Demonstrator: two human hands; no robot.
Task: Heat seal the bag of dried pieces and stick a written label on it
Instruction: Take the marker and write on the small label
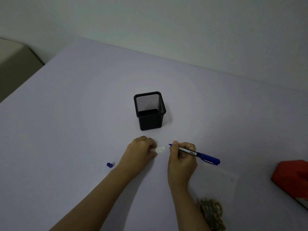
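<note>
Our left hand (pixel 141 150) pinches the small label (pixel 160 149) by its edge on the tabletop (pixel 83 114), our right hand (pixel 181 157) grips the pen (pixel 200 155) just beside it, so we should write lightly and keep the label flat; the bag (pixel 216 189) lies near our right forearm.

Dim light, plain pale wall (pixel 166 22), lavender table (pixel 75 97), beige furniture (pixel 15 64) far left

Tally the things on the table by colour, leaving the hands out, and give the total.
Blue: 2, marker and cap
Black: 1, mesh pen holder
White: 1, label
Red: 1, red object at the right edge
Clear: 1, bag of dried pieces
Total: 6
</note>
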